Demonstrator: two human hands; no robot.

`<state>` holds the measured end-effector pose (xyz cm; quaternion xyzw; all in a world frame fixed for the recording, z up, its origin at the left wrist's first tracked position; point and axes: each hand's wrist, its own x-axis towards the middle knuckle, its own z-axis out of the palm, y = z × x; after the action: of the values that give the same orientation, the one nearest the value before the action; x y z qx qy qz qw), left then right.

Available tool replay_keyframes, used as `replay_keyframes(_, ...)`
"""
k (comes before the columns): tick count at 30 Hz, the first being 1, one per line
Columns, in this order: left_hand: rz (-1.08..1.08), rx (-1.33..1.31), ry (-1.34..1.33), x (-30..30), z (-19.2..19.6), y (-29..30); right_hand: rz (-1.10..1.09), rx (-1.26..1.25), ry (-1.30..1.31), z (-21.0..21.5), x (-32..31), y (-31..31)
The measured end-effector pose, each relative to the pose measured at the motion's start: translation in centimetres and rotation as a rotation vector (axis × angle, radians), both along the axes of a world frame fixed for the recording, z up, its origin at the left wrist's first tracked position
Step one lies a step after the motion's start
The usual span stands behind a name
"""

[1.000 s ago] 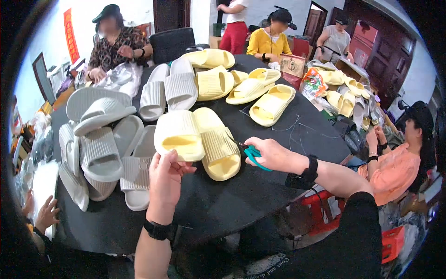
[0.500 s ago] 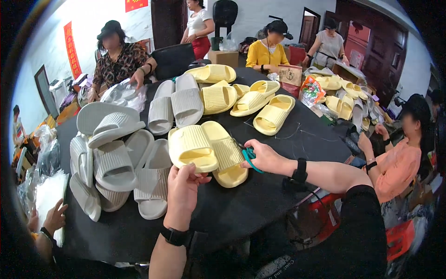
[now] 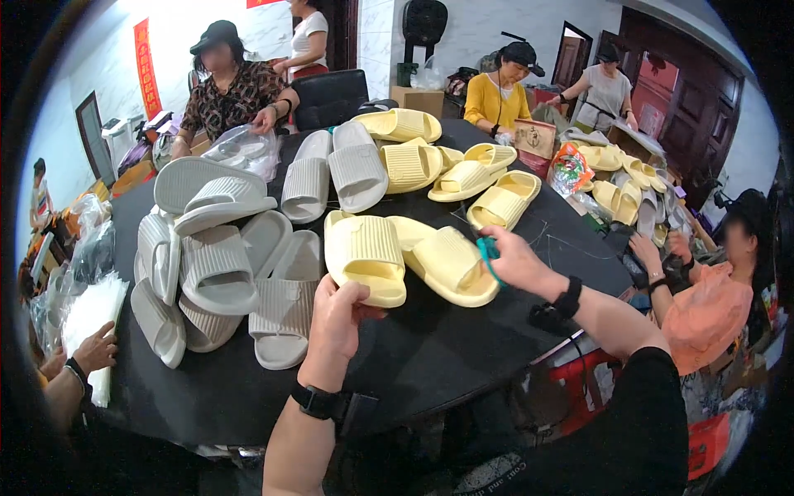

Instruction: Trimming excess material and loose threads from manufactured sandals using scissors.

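Observation:
My left hand is closed on the near end of a yellow ribbed slide slipper, thumb on top and the fingers mostly under it. A second yellow slipper lies slanted on the table just right of it, its far end close to the held one. Teal-handled scissors are in my closed right hand, at the right side of that second slipper. Most of the blades cannot be made out. Beyond my right hand rests another yellow slipper.
Grey slippers are piled on the left of the black table. More grey and yellow pairs lie at the back. A co-worker's hand rests on white plastic bags. Other people work around the table; a second slipper pile sits far right.
The second yellow slipper has turned, its near end swinging right. My right hand with the scissors has moved right, while my left still grips its slipper. The whole view has shifted slightly.

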<state>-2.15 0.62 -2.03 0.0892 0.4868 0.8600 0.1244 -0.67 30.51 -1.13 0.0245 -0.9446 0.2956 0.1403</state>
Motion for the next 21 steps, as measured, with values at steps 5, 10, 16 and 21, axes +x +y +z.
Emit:
replay_keyframes(5, 0.031, -0.188, 0.013, 0.1, 0.7, -0.6, -0.089, -0.057, 0.066, 2.8, 2.3, 3.3)
replay_keyframes(10, 0.166, -0.436, 0.119, 0.0, 3.1, -2.8, -0.07, -0.215, 0.138, 5.2, 4.6, 6.1)
replay_keyframes(16, 0.366, -0.308, 0.148, -1.9, 2.4, -7.5, 0.074, -0.162, 0.155, 6.9, 6.7, 5.7)
replay_keyframes(21, 0.484, -0.095, 0.127, -2.3, 1.7, -8.7, 0.209, -0.053, 0.221, 7.6, 7.3, 5.1)
